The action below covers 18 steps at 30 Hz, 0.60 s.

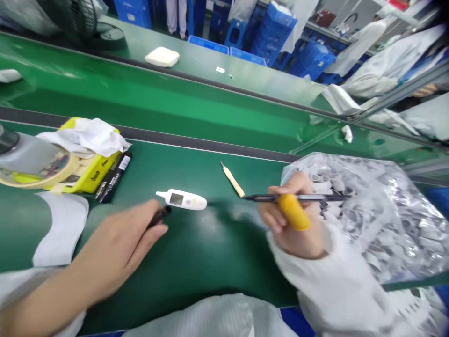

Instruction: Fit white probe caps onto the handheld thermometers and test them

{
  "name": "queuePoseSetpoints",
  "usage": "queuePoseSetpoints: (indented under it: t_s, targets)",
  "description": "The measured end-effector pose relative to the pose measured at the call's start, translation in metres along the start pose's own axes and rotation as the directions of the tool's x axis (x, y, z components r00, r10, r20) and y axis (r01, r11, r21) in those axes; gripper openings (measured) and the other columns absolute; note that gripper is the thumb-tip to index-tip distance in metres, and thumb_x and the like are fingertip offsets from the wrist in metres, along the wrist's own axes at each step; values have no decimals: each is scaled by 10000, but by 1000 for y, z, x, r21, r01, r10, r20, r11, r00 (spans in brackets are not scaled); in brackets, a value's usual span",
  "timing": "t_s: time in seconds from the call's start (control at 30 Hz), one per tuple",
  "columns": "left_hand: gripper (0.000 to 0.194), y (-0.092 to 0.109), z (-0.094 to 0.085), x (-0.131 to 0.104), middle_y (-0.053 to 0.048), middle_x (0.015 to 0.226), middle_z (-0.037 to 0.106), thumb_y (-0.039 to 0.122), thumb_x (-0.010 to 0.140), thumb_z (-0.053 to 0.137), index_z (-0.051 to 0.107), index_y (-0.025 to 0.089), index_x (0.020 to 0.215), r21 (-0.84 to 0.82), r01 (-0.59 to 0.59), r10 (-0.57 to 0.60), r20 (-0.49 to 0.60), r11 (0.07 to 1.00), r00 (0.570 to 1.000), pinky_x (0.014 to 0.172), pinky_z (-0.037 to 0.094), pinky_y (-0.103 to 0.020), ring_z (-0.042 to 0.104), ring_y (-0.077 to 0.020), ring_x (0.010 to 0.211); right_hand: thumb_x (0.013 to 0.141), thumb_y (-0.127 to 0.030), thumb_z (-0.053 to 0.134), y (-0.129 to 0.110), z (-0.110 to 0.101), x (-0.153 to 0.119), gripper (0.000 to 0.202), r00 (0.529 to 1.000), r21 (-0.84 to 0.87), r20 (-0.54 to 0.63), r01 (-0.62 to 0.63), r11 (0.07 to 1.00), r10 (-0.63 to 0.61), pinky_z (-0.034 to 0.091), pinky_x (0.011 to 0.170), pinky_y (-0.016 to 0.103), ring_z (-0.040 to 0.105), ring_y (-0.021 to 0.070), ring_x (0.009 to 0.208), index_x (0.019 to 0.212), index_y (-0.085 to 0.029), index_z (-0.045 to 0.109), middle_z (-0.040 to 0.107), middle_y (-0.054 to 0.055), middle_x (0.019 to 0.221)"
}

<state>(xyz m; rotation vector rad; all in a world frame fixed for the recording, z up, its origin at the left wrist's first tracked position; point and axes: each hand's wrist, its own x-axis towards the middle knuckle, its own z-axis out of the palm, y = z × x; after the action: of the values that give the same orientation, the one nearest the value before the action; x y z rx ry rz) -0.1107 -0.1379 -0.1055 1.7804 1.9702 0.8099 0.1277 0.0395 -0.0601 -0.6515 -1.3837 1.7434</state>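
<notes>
white and slim, a thermometer (186,200) lies on the green table (217,257) just beyond the left hand (121,238), which pinches a black piece (160,216), probably a cap; the right hand (304,239), wearing one yellow finger cover (293,212), grips a black pen (328,198).

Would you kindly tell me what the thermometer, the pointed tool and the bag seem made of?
Thermometer: probably hard, smooth plastic, from its even white shell.
Tool: handle perhaps matte wood, from its pale yellowish colour; thin grey tip likely metal.
Bag: thin, clear, glossy plastic film, shown by bright creases and pale parts visible through it.
</notes>
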Motion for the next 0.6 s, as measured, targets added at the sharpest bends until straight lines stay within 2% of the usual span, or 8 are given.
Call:
queuePoseSetpoints:
  t_s: [0.03, 0.07, 0.1, 0.17, 0.23, 0.3, 0.47, 0.6]
  targets:
    - [367, -13, 8, 9, -67, 890, 690, 568, 977, 434, 526, 227, 879, 106, -77, 88, -98, 991, 991, 759, 557, -410, 671, -242, 816, 762, -476, 807, 6, 4, 1, 358, 999, 10, 46, -12, 1000, 12, 160, 301, 165, 174, 40, 344, 758, -274, 512, 382, -114, 488]
    - [402, -24, 16, 18, -127, 1084, 687, 609, 946, 476, 508, 215, 871, 139, -182, 200, -127, 973, 972, 905, 528, -488, 656, -309, 1047, 764, -486, 801, 13, 8, 2, 358, 997, 12, 80, -12, 1000, 11, 186, 300, 163, 189, 39, 337, 763, -274, 513, 384, -115, 485]
    - [401, -34, 24, 27, -152, 1202, 650, 607, 932, 512, 486, 211, 873, 133, -237, 252, -110, 962, 962, 979, 495, -503, 605, -329, 1176, 770, -479, 797, 19, 12, 2, 357, 995, 14, 99, -6, 1000, 4, 212, 302, 161, 202, 39, 334, 761, -272, 506, 382, -116, 481]
    - [375, -47, 35, 40, -146, 1243, 622, 571, 935, 540, 478, 202, 915, 64, -270, 273, -45, 961, 961, 943, 516, -442, 615, -290, 1145, 777, -456, 797, 29, 16, 3, 357, 993, 20, 120, 15, 1000, -17, 247, 302, 153, 223, 39, 331, 757, -269, 493, 382, -118, 472]
    - [340, -52, 41, 47, -92, 1126, 651, 530, 956, 532, 509, 196, 1015, -6, -225, 225, 38, 974, 974, 794, 539, -354, 649, -211, 913, 781, -442, 797, 36, 16, 5, 346, 989, 42, 150, -2, 999, -5, 269, 300, 148, 250, 41, 328, 765, -266, 499, 405, -116, 470]
    - [367, -51, 42, 51, -62, 1054, 670, 534, 964, 515, 542, 196, 1105, -53, -181, 185, 87, 982, 979, 735, 528, -327, 627, -185, 801, 775, -437, 803, 44, 12, 8, 342, 985, 68, 169, -34, 997, 22, 277, 302, 146, 275, 41, 330, 771, -260, 511, 424, -114, 470]
    - [519, -47, 41, 58, -104, 1201, 694, 623, 947, 470, 588, 182, 1194, -149, -111, 127, 102, 982, 987, 880, 531, -380, 649, -249, 1057, 752, -439, 811, 77, 4, 15, 385, 983, 41, 98, -158, 987, 153, 280, 339, 158, 311, 44, 359, 732, -236, 484, 414, -112, 476]
    - [537, -47, 41, 61, -96, 1271, 684, 640, 955, 432, 593, 198, 1213, -225, -84, 123, 165, 971, 979, 954, 520, -406, 647, -250, 1134, 800, -405, 761, 97, 5, 17, 381, 969, 17, 112, -224, 974, 221, 274, 380, 171, 307, 44, 374, 711, -232, 433, 398, -113, 489]
